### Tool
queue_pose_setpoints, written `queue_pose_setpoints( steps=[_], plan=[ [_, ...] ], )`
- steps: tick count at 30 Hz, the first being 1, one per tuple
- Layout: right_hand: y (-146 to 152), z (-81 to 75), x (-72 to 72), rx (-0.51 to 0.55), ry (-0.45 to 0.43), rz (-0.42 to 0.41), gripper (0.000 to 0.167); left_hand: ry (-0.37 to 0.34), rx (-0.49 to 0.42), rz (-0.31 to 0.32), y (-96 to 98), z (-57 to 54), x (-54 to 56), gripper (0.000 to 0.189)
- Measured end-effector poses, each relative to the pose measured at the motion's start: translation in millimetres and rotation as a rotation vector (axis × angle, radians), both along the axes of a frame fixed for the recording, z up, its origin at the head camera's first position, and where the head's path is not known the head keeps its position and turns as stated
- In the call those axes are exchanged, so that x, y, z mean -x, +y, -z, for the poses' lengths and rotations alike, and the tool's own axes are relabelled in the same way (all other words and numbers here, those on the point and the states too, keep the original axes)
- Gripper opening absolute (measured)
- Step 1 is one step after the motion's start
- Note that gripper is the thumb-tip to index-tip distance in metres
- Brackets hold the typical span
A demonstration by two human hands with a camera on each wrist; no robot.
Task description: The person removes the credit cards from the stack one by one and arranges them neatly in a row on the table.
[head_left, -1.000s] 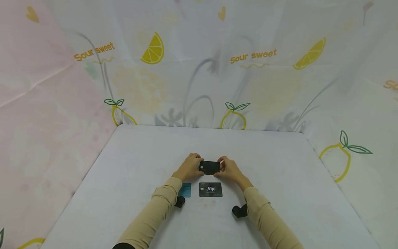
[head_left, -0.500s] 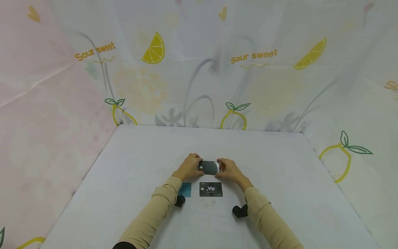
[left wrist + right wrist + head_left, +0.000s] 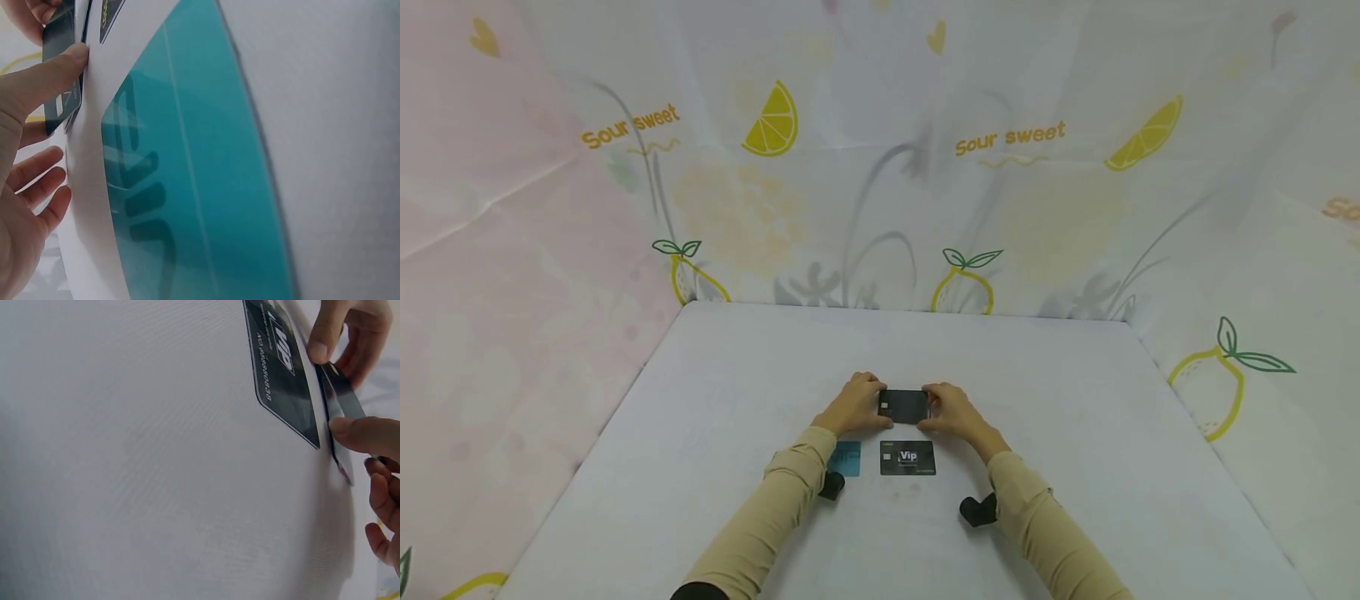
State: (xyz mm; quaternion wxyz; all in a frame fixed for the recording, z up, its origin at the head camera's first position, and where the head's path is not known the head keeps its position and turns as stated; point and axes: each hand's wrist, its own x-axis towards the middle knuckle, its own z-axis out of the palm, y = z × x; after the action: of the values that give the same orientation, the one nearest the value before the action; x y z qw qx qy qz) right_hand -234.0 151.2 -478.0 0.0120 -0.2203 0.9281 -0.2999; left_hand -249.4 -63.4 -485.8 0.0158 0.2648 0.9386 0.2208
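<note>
A black chip card [image 3: 903, 407] spans the gap between my two hands in the head view. My left hand [image 3: 853, 407] pinches its left end between thumb and fingers. At the other end my right hand [image 3: 955, 411] does the same. In the right wrist view the card [image 3: 342, 390] is tilted, and another card's pale edge [image 3: 341, 464] shows beneath it, close over the table. Just nearer to me lies a dark VIP card [image 3: 907, 458], flat. A teal card [image 3: 181, 169] lies left of it, partly hidden by my left sleeve in the head view.
All of this is on a white-covered table [image 3: 1037, 383]. Behind it hangs a patterned fabric backdrop [image 3: 850, 192] with lemon prints. Black wrist mounts [image 3: 978, 511] stick out beside both forearms.
Half a second ago a pale sheen crossed the black card's right part; now its face is evenly dark. Both hands have stayed nearly in place, still gripping it.
</note>
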Motion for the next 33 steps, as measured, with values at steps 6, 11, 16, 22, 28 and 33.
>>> queue_pose_setpoints(
  steps=[6, 11, 16, 22, 28, 33],
  plan=[
    [12.1, -3.3, -2.5, 0.059, -0.017, -0.037, 0.060, 0.081, 0.004, 0.046, 2.1, -2.0, -2.8, 0.062],
    [23.9, -8.5, -7.5, 0.040, -0.016, -0.058, 0.059, 0.158, 0.002, 0.092, 8.0, -8.3, -5.4, 0.057],
    [35.6, -14.0, -14.9, 0.000, -0.044, -0.018, 0.058, 0.186, -0.004, 0.117, 18.6, -14.3, -7.5, 0.054],
    [54.9, -21.2, -24.3, -0.046, -0.002, -0.012, 0.056, 0.223, 0.008, 0.141, 38.7, -17.6, -12.8, 0.055],
    [75.2, -24.2, -33.2, -0.059, -0.003, 0.010, 0.055, 0.267, 0.027, 0.162, 59.8, -16.5, -20.1, 0.055],
    [90.3, -22.5, -41.1, -0.036, -0.011, 0.029, 0.054, 0.294, 0.051, 0.188, 75.0, -15.2, -25.3, 0.054]
  ],
)
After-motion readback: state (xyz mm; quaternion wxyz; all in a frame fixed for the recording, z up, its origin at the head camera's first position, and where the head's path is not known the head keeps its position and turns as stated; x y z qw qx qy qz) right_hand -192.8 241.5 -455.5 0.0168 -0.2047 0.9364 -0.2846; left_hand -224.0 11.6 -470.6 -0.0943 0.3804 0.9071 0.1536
